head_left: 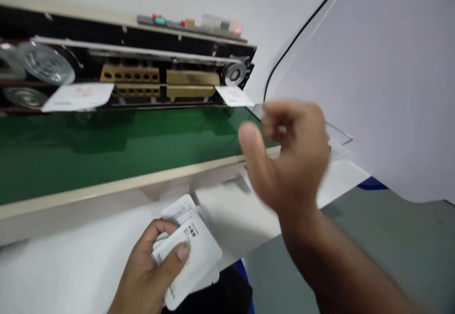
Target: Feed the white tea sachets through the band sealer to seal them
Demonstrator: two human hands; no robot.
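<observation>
My left hand point(152, 266) grips a small stack of white printed sachets point(199, 252), thumb pressed on the top one, above the white table. Dark lettering shows on the top sachet. My right hand point(293, 155), blurred by motion, is raised near the right end of the sealing machine; its thumb stands apart from the curled fingers, and nothing shows between them. One white sachet point(234, 96) sticks out of the machine's right end, near my right fingertips but apart from them. Another sachet point(78, 96) with faint red print sits in the machine further left.
The band sealing machine point(188, 78) has brass-coloured blocks, metal wheels and a green conveyor belt point(149, 136) along its front. Small coloured items point(159, 20) lie on its top. A black cable point(302, 29) runs up the wall. Below is the white table point(71, 266).
</observation>
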